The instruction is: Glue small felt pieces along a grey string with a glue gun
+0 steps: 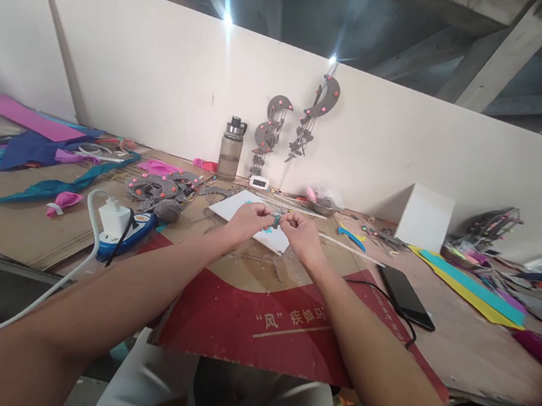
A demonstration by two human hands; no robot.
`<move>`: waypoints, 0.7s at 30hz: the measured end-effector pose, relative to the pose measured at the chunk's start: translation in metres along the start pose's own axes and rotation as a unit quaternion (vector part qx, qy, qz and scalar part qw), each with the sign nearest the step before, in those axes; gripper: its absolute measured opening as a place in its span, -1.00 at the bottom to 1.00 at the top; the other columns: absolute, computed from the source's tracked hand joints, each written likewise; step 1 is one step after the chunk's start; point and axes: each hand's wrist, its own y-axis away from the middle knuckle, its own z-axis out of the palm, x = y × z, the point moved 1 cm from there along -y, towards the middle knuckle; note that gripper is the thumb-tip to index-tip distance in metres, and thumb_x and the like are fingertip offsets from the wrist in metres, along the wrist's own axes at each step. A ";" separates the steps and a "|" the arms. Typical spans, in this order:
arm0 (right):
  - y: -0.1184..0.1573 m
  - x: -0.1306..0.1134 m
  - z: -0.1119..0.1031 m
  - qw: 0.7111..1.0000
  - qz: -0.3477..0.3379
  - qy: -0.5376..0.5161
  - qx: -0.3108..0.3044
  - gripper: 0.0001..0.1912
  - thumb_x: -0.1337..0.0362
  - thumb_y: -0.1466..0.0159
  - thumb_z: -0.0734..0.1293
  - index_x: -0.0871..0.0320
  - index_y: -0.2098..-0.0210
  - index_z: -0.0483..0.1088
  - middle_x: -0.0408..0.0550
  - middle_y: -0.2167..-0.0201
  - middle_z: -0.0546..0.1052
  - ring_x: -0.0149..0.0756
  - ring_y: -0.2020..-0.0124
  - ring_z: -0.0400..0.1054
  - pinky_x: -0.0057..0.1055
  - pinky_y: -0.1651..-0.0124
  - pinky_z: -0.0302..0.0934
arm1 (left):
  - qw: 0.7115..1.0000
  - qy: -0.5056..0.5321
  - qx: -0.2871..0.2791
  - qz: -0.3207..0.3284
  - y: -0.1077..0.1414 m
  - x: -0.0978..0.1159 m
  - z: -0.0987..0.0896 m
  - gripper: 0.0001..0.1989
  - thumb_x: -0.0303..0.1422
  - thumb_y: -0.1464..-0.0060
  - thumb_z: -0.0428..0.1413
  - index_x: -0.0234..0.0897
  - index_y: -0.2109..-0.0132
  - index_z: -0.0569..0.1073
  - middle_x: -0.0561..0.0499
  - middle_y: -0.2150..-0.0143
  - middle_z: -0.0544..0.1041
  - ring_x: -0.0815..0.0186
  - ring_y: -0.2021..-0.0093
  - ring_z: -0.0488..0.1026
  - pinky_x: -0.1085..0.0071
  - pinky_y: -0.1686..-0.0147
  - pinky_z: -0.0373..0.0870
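Note:
Close together over a white sheet (232, 205), my left hand (251, 220) and my right hand (301, 233) pinch a small dark teal piece (276, 220) between their fingertips. Its exact kind is too small to make out. Little turquoise cut shapes (267, 230) lie on the sheet, partly covered by my fingers. Under the sheet is a red and brown cardboard (240, 309) with printed characters. To the left sits a pile of grey felt pieces with pink dots (161, 188), beside a ball of grey yarn (167, 209).
A water bottle (230, 153) stands at the wall, where grey moon-shaped hangings (328, 99) hang. Left are a blue power strip (135, 234) with a white charger (115, 220) and coloured fabric (60, 184). Right are a phone (406, 298), a bowl (324, 202) and yellow and turquoise sheets (470, 285).

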 end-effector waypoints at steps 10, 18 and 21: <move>-0.003 -0.001 -0.005 0.999 -0.004 -0.029 0.018 -0.82 0.18 -0.04 0.26 0.18 0.48 0.36 -0.19 0.59 0.33 -0.44 0.54 0.12 -0.49 0.49 0.01 | 0.998 0.051 -0.032 0.029 0.001 0.004 -0.001 -0.86 -0.32 0.08 0.09 -0.33 0.41 0.44 0.05 0.51 0.41 0.45 0.50 0.28 0.48 0.45 0.22; -0.001 -0.004 -0.005 1.000 -0.005 -0.029 0.002 -0.81 0.18 -0.04 0.26 0.19 0.48 0.36 -0.18 0.57 0.36 -0.44 0.53 0.14 -0.49 0.47 0.03 | 0.999 0.045 -0.021 0.020 0.000 0.003 -0.001 -0.84 -0.31 0.10 0.12 -0.34 0.43 0.41 0.06 0.52 0.39 0.46 0.51 0.25 0.49 0.47 0.19; -0.001 -0.003 -0.005 1.000 -0.006 -0.027 0.002 -0.81 0.17 -0.04 0.26 0.19 0.47 0.37 -0.17 0.56 0.37 -0.44 0.53 0.15 -0.49 0.47 0.03 | 0.998 0.049 -0.024 0.027 0.000 0.002 -0.001 -0.85 -0.31 0.11 0.13 -0.34 0.42 0.41 0.06 0.50 0.39 0.46 0.50 0.25 0.49 0.46 0.19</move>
